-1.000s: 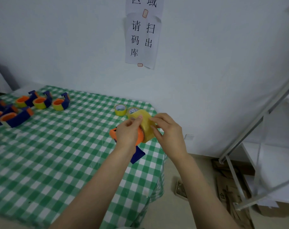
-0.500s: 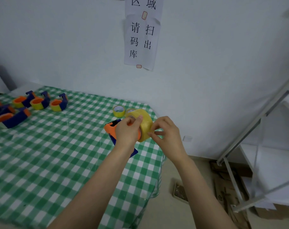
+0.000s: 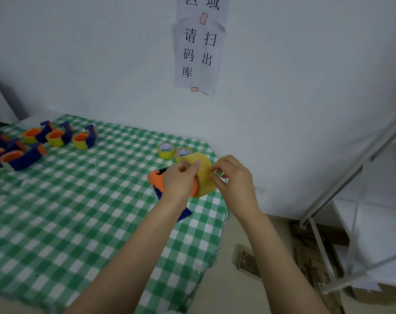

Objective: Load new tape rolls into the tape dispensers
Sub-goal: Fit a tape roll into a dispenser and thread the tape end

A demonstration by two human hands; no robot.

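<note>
A yellow tape roll (image 3: 204,175) is held up over the right end of the bench (image 3: 68,223), sat against an orange and blue dispenser (image 3: 160,181) that's gripped by the left hand (image 3: 181,181). The left fingers (image 3: 193,166) are wrapped round both, with the thumb pressed on the top edge of the roll. The right hand (image 3: 234,177) is right up against the roll's outer face, fingers pinched narrow on the tape surface; whether a loose end is actually caught can't be made out.

Two spare rolls (image 3: 174,151) are parked just behind the hands, side by side near the back edge. Way off at the left end, a bunch of loaded dispensers (image 3: 56,138) is lined up on the green checked cloth. A paper notice (image 3: 198,44) is stuck on the wall above, and a white metal rack (image 3: 351,189) is seen at the right.
</note>
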